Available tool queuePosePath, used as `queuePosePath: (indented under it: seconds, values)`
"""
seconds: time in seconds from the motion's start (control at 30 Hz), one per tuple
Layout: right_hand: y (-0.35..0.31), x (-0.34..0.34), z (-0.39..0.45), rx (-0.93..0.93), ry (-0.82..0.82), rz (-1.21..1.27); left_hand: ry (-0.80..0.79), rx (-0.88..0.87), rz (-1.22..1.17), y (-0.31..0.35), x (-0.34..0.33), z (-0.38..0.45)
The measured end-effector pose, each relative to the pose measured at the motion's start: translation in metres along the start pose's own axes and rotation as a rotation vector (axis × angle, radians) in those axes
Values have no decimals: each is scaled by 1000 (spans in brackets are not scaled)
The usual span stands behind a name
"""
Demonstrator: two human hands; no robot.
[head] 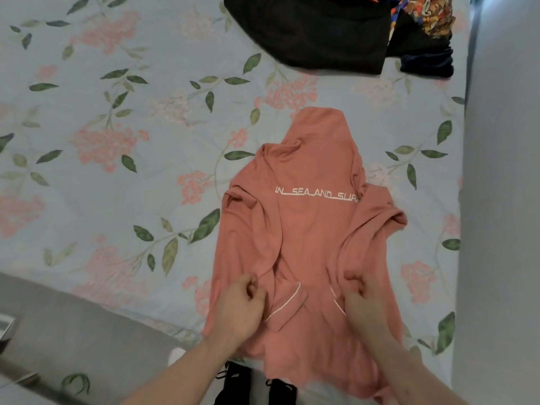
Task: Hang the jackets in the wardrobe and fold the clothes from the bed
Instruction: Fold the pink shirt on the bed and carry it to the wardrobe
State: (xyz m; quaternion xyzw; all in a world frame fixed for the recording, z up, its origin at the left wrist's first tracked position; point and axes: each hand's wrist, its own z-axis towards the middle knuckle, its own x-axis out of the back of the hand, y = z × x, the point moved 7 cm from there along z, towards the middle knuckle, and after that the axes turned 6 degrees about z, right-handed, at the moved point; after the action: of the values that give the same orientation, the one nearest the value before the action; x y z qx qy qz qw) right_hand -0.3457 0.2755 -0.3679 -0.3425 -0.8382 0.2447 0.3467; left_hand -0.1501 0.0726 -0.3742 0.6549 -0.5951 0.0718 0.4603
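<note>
Hoodie, salmon pink, white lettering across chest; spread flat on floral bedsheet, near right, hood pointing far, hem overhanging near bed edge. Both sleeves drawn inward over body. Left hand: fingers curled, pinching sleeve cloth beside left pocket trim. Right hand: fingers bent, pressing into and gripping cloth by right pocket. Step judged in hand: folding, sleeves tucked, body not yet doubled. Next move likely calls for smoothing sleeves, then lifting hem toward hood. Dark garments and patterned cloth, far right, unfolded, well apart. Wardrobe not in view.
</note>
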Motion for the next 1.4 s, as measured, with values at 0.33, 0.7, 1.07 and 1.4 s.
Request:
queuePosePath:
  seconds: [0.33, 0.7, 1.07, 1.4]
  values:
    - [58, 44, -13, 25, 58, -372, -33, 48, 99, -50, 15, -17]
    - [6, 18, 7, 147, 62, -133, -30, -63, -23, 13, 31, 26]
    - [-139, 34, 125, 309, 243, -140, 113, -200, 139, 142, 92, 184]
    - [-182, -17, 221, 41, 49, 56, -51, 78, -95, 146, 72, 252]
